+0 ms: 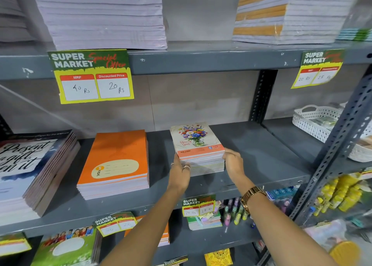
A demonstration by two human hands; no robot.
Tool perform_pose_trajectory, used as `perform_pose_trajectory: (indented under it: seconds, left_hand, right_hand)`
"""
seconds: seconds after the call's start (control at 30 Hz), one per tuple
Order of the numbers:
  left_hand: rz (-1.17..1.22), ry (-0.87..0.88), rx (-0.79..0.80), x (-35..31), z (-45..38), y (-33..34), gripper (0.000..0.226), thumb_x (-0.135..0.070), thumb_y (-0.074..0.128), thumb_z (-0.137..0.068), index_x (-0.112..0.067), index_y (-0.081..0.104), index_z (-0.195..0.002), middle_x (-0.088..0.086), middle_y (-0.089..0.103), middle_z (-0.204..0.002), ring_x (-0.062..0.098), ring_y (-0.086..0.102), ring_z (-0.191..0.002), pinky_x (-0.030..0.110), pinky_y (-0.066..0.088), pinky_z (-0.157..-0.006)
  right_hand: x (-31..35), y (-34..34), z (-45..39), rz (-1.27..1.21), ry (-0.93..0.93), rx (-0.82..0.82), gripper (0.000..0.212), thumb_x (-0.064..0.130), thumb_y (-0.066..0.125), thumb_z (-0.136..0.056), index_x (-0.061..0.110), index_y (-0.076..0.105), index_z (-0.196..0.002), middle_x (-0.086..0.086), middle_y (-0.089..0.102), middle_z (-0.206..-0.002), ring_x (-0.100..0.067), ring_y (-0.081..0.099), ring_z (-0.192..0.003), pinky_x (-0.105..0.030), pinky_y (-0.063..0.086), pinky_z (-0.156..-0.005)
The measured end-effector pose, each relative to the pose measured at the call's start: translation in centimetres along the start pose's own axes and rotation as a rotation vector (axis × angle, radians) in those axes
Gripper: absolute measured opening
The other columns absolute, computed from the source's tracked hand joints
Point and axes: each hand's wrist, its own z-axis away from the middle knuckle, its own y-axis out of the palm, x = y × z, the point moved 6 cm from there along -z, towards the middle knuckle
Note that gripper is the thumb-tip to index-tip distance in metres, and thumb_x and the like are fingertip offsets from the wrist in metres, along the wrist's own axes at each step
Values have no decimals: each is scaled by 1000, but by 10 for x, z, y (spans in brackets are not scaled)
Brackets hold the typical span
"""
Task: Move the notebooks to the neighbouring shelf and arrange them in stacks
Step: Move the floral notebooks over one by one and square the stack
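A stack of flower-cover notebooks (196,139) sits on the grey middle shelf (261,157), right of centre. My left hand (180,170) presses against the stack's left side, fingers curled on the edges. My right hand (233,162) grips its right side. Both hands clasp the stack between them while it rests on the shelf. To its left lies a stack of orange notebooks (118,157). Further left is a stack of dark notebooks with script lettering (30,165).
A slotted upright post (342,151) divides this shelf from the right one, which holds white perforated baskets (316,121). Paper stacks (104,16) fill the top shelf. Price tags (92,76) hang from shelf edges. Pens, bottles and more notebooks sit below.
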Motion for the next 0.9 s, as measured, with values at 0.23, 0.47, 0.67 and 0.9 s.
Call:
perform_pose_trajectory:
  seconds: [0.23,0.47,0.67,0.9]
  left_hand:
    - [-92,28,33,0,0,-4,48,-10,42,-97,-23,28,-141,4,48,-141,26,42,-134,45,35,-111]
    - [-194,36,50,-1,-3,-8,47,-12,42,-97,-23,28,-141,4,47,-142,27,43,-134,45,36,-111]
    - [-232,73,-34,0,-5,-9,43,-18,44,-97,-22,31,-137,2,51,-138,25,52,-126,41,48,-101]
    - [-284,86,-123,1,-4,-10,48,-17,47,-95,-23,31,-141,2,57,-132,23,58,-117,40,53,-93]
  right_hand:
    - [-3,-3,7,9,-50,-2,46,-5,40,-79,17,73,-103,-3,67,-94,-20,53,-90,-35,46,-91]
    - [-6,-2,11,1,-71,-24,49,-5,38,-83,18,71,-111,-1,67,-95,-20,55,-91,-41,45,-100]
    - [3,-5,11,144,-198,19,44,2,40,-90,21,65,-120,-7,70,-109,-26,60,-91,-32,48,-86]
    - [7,1,6,231,-297,73,41,5,38,-96,22,57,-128,-6,70,-111,-23,64,-100,-36,52,-95]
